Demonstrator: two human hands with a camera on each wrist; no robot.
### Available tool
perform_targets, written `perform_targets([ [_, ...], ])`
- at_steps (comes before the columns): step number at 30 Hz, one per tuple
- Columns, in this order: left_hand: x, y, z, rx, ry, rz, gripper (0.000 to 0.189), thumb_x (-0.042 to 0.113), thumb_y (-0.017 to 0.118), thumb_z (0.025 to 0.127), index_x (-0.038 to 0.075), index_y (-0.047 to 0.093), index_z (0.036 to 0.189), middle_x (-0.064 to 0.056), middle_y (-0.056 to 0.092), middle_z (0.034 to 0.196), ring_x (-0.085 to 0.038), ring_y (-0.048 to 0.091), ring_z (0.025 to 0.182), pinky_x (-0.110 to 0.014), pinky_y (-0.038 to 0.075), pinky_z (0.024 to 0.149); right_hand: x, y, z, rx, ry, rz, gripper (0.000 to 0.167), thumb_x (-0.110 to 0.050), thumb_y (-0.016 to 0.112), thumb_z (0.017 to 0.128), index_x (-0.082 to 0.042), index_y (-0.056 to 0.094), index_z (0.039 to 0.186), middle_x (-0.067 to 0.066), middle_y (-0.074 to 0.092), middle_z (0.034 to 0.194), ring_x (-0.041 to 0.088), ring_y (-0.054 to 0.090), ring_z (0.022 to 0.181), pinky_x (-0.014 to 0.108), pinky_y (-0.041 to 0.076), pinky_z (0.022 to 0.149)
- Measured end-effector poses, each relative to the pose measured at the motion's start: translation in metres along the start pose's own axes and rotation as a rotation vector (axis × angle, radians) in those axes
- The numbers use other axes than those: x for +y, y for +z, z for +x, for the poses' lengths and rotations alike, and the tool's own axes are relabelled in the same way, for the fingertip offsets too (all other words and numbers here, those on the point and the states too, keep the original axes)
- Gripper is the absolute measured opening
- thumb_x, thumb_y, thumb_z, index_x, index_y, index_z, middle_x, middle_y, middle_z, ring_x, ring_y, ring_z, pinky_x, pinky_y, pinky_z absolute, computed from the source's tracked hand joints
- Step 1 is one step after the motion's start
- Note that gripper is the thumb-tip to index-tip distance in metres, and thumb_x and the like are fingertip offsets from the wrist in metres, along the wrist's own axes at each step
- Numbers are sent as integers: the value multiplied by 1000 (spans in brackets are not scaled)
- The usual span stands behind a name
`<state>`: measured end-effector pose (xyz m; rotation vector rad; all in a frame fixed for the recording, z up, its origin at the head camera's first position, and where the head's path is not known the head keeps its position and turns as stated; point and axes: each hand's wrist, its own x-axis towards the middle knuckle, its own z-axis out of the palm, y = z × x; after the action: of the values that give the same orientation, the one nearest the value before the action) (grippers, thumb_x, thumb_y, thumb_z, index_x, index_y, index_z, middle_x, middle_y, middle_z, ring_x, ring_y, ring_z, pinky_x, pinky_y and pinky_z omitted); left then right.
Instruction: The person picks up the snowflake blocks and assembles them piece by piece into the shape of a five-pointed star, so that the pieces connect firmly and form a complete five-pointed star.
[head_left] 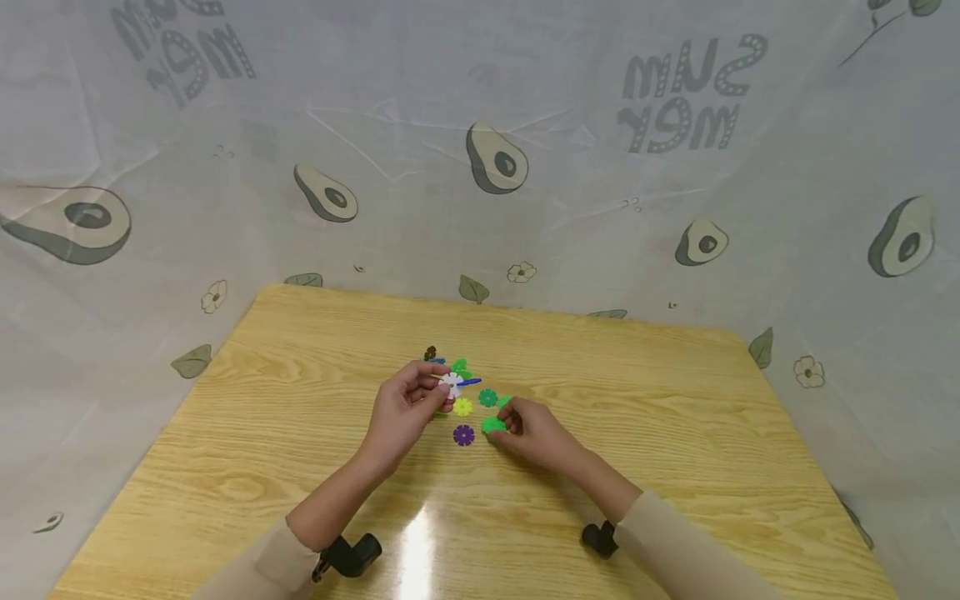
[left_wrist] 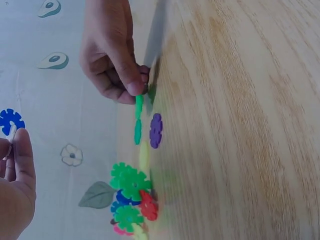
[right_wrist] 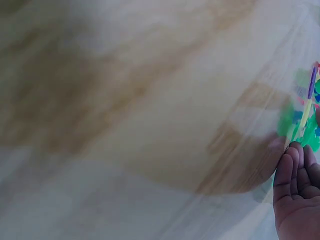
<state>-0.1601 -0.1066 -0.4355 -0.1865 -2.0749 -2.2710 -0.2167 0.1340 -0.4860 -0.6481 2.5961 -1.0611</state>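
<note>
My left hand (head_left: 402, 410) pinches a white snowflake disc (head_left: 451, 384) between thumb and fingers, above the table. A blue snowflake disc (head_left: 470, 382) joins it edge-on; the left wrist view shows this blue disc (left_wrist: 10, 121) face-on. Low over the table to the right, my right hand (head_left: 538, 432) pinches a bright green snowflake disc (head_left: 492, 425) with thumb and fingertips. Between the hands lie a purple disc (head_left: 463, 435), a yellow disc (head_left: 462, 407) and a teal-green disc (head_left: 487, 397). Another green disc (head_left: 504, 402) shows partly behind the right fingers.
Behind my left hand is a cluster of discs, with green discs (head_left: 460, 367) and a brown disc (head_left: 431, 352); the left wrist view also shows a red disc (left_wrist: 148, 205) there. A patterned curtain (head_left: 420, 242) hangs around the wooden table (head_left: 660, 392).
</note>
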Motion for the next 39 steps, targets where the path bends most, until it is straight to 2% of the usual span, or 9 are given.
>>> perform_targets([
  [7, -3, 5, 0, 13, -22, 21, 24, -4, 61, 102, -7, 64, 125, -13, 65, 97, -13, 71, 84, -35, 66, 85, 1, -2, -4, 6, 8, 18, 28, -24, 77, 97, 0, 68, 108, 6, 69, 96, 11, 59, 84, 19, 52, 72],
  [20, -10, 9, -2, 10, -57, 7, 21, -4, 61, 102, -7, 65, 123, -10, 65, 95, -15, 71, 82, -24, 64, 79, 5, -4, -6, 17, 10, 29, 30, -25, 80, 94, 0, 68, 105, 7, 70, 95, 10, 60, 81, 19, 53, 71],
  [29, -10, 9, -2, 8, -46, 23, 22, -3, 61, 102, -9, 64, 123, -13, 66, 96, -14, 72, 83, -32, 66, 84, 3, -7, -8, 16, 23, 26, 31, -28, 82, 93, -1, 68, 100, 6, 69, 91, 11, 58, 78, 19, 52, 68],
  [34, -8, 9, -2, -8, -55, 18, 23, -2, 61, 103, -9, 63, 125, -15, 66, 99, -14, 72, 85, -26, 65, 83, 1, -15, -11, 37, 40, 41, 31, -29, 81, 94, -2, 67, 102, 6, 68, 92, 12, 58, 79, 20, 51, 68],
  [39, -7, 9, -1, -4, -53, 22, 23, -3, 61, 103, -9, 63, 125, -16, 65, 100, -11, 71, 84, -24, 64, 83, -4, -23, -12, 34, -7, 26, 30, -27, 79, 96, -3, 66, 107, 5, 66, 92, 12, 56, 78, 20, 50, 66],
])
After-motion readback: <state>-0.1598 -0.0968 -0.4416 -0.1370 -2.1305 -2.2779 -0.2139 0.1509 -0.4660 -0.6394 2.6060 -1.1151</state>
